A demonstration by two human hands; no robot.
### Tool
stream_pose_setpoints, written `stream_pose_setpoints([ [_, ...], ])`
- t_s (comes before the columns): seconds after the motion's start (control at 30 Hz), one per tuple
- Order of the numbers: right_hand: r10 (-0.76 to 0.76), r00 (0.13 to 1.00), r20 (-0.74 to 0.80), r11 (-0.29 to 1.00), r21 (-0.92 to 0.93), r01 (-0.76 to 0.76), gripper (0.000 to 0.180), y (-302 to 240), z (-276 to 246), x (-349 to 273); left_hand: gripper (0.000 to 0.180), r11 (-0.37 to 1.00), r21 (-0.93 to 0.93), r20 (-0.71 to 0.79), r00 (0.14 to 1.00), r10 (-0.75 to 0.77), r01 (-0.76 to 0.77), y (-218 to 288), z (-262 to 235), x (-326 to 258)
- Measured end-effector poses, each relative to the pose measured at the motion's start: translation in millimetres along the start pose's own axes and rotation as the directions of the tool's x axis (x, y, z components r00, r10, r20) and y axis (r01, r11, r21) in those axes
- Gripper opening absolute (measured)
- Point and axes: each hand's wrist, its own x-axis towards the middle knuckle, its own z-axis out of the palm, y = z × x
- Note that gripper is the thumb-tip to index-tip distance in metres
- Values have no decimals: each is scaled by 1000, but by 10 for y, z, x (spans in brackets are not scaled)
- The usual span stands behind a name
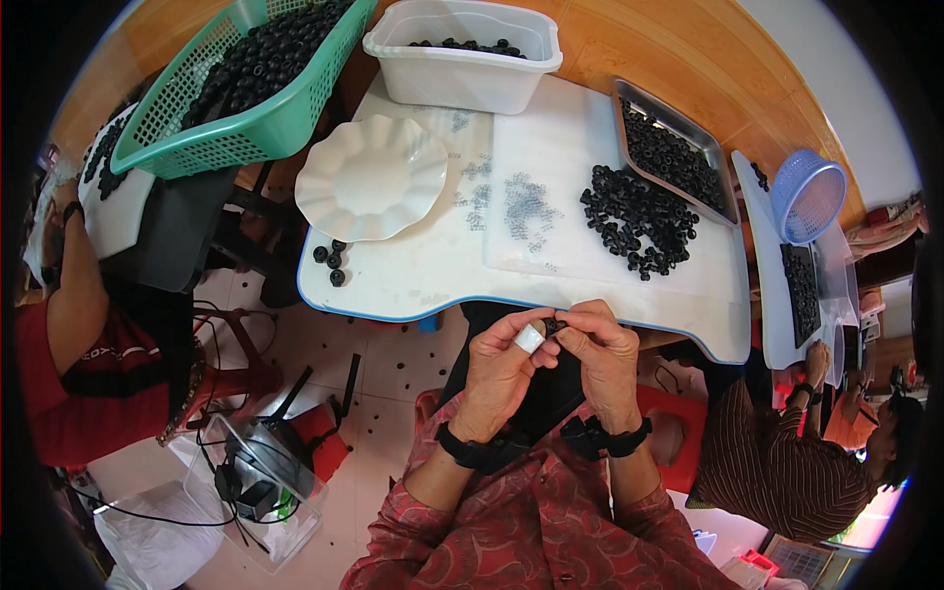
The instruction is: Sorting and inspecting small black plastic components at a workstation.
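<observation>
My left hand [497, 369] and my right hand [608, 366] meet just in front of the table's near edge. Both are closed in a pinch around one small black part [554, 325], whose exact shape the fingertips mostly cover. White tape [529, 339] is wrapped round a digit of my left hand. Beyond my right hand, a loose pile of small black ring-shaped parts [639, 221] lies on the white tabletop [413, 280]. A few rounder black pieces [336, 261] sit near the left edge, beside a scalloped white plate [372, 177].
A metal tray [728, 202] of black rings stands behind the pile. At the back are a white tub [467, 79] and a green basket [226, 143], both with black parts inside. A blue basket [808, 197] is at right. People work at both sides; a clear bin [295, 501] is lower left.
</observation>
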Motion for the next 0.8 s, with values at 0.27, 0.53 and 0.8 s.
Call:
stream_pose_setpoints([
  [0.27, -13, 1000, -13, 999, -53, 12, 20, -13, 15, -1, 26, 999, 49, -42, 999, 12, -10, 19, 31, -24],
  [0.53, -87, 996, -6, 953, -291, 81, 18, -147, 58, -12, 27, 987, 147, -15, 998, 65, -62, 43, 33, -49],
  [0.8, -137, 990, 13, 933, -333, 133, 16, -157, 58, -29, 27, 984, 154, -15, 995, 95, -91, 56, 65, -58],
])
